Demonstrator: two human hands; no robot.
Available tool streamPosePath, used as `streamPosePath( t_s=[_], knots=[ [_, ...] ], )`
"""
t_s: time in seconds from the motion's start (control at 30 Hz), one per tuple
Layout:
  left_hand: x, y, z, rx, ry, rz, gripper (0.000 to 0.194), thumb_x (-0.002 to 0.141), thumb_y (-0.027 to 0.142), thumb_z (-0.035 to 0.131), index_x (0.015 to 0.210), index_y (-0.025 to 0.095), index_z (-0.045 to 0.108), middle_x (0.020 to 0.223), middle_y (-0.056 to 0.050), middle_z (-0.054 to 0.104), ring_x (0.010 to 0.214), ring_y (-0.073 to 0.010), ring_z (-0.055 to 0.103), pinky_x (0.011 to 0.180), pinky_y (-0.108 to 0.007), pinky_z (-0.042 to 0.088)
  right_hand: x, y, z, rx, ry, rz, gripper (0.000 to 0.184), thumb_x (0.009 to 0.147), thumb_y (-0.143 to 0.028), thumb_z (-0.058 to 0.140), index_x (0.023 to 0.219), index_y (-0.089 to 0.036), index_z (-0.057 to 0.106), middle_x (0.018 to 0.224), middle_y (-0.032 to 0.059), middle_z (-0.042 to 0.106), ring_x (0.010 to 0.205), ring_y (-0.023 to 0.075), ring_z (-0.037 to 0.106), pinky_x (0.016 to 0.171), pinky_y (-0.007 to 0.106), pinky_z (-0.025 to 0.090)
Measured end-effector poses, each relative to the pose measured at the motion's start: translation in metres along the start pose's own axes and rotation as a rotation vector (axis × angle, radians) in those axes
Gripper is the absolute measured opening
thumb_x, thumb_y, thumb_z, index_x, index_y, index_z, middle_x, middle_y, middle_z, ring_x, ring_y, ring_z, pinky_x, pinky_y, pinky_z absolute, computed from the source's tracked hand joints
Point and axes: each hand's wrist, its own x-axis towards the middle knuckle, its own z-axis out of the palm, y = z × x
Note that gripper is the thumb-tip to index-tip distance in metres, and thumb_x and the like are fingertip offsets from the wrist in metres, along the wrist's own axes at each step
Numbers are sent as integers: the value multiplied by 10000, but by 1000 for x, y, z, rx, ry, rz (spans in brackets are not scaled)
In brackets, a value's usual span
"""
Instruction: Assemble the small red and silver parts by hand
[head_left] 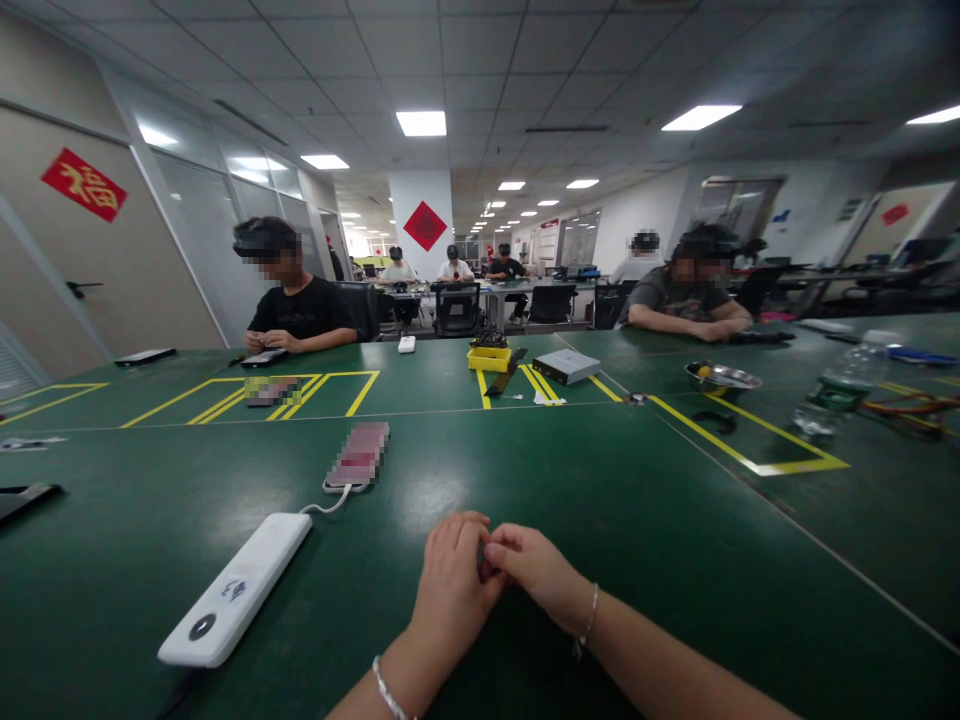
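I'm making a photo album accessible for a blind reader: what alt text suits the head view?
A person's left hand and right hand touch at the fingers over a green table. Left of them, a white device is cabled to a phone. Farther back are a yellow box, a bowl and a bottle, with two people in headgear seated beyond.

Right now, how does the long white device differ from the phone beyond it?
The long white device is longer than the phone. The device is white on top with a dark round spot, whereas the phone's face looks reddish and pixelated. The device lies nearer the camera than the phone. Both lie on the green table, joined by a white cable.
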Motion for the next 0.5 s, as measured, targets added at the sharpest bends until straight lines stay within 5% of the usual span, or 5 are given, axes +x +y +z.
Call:
streamPosePath(
  t_s=[0.07, 0.17, 0.3, 0.5],
  knots=[
    [-1, -4, 2, -51, -18, -14, 349, 614, 153, 608, 937, 212, 487, 1036, -54, 545, 1014, -237, 480, 877, -438, 354, 3, -7, -14, -52, -18, 40, 283, 630, -388, 627, 693, -133, 522, 647, 3, 598, 534, 75, 511, 524, 205, 380],
    [1, -13, 3, -109, -6, -110, 377, 685, 207, 565, 1044, 199, 453, 1072, -70, 529, 1042, -225, 473, 900, -432, 349, 6, -21, -54, -62, 142, 23, 261, 636, -357, 623, 754, -140, 539, 736, 36, 623, 584, 87, 537, 548, 214, 402],
    [4, -27, 4, -153, -5, -287, 284, 720, 204, 509, 1002, 178, 484, 1035, -71, 542, 1017, -209, 495, 894, -402, 363, 1, -39, -140, -61, 467, -66, 294, 638, -332, 610, 871, -155, 581, 866, 86, 624, 631, 105, 553, 615, 255, 431],
    [7, -27, 5, -166, -37, -297, 189, 702, 169, 502, 889, 181, 530, 1072, -68, 533, 1049, -204, 472, 919, -396, 335, -55, -46, -266, -655, 1048, 51, 287, 626, -302, 558, 837, -138, 666, 853, 193, 609, 645, 207, 553, 566, 368, 349]
  ],
)
